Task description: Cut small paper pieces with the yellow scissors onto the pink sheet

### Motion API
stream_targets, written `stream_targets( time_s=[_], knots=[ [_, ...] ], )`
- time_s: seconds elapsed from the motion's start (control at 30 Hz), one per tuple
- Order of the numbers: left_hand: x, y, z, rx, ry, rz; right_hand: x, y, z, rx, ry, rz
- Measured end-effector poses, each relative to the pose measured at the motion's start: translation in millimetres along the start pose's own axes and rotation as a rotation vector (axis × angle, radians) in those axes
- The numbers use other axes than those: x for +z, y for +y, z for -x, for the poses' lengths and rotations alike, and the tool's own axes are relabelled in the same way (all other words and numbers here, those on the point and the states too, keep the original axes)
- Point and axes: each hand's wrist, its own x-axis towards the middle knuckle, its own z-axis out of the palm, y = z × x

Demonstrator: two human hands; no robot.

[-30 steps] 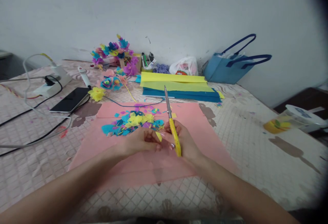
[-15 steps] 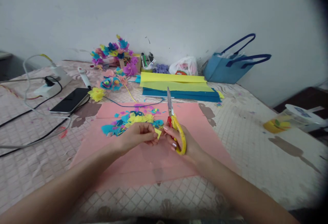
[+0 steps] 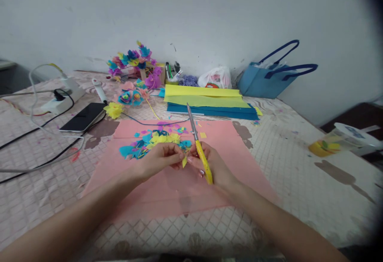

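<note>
My left hand (image 3: 160, 159) pinches a small yellow paper piece (image 3: 184, 161) just above the pink sheet (image 3: 167, 186). My right hand (image 3: 214, 165) grips yellow-handled scissors (image 3: 199, 148), blades closed and pointing up and away, and its fingertips also touch the yellow piece. Just beyond my hands lies a pile of several blue, yellow and purple paper cut-outs (image 3: 152, 142) on the pink sheet.
Stacked yellow and blue sheets (image 3: 209, 101) lie behind the pink sheet. Paper flowers (image 3: 131, 64), a phone (image 3: 83, 116), a power strip with cables (image 3: 60, 94), a blue bag (image 3: 266, 79) and a plastic container (image 3: 344, 136) ring the quilted surface.
The scissors' blades tilted slightly left and the handle turned edge-on in my right hand. My left hand keeps pinching the yellow piece in nearly the same place.
</note>
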Motion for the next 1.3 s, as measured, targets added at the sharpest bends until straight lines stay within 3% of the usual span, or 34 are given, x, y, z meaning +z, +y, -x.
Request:
stream_targets(
  time_s=[0.27, 0.47, 0.6, 0.73, 0.93, 1.3],
  knots=[
    [0.9, -1, 0, -0.066, 0.062, 0.013, 0, 0, 1, -0.017, 0.016, -0.009],
    [-0.2, 0, -1, -0.025, -0.025, 0.005, 1, -1, 1, -0.011, 0.014, -0.015],
    [-9.8, 5, 0, -0.046, -0.031, 0.001, -2, -3, 2, -0.033, -0.068, 0.008],
    [-22.2, 11, 0, -0.043, -0.051, 0.014, -9, 0, 3, -0.106, -0.185, 0.106],
    [-36.4, 22, 1, -0.041, 0.01, 0.052, -13, -1, 6, -0.108, -0.319, 0.267],
    [-53.3, 25, 1, 0.001, 0.024, 0.151, -13, -5, 6, -0.093, -0.26, 0.594]
  ],
)
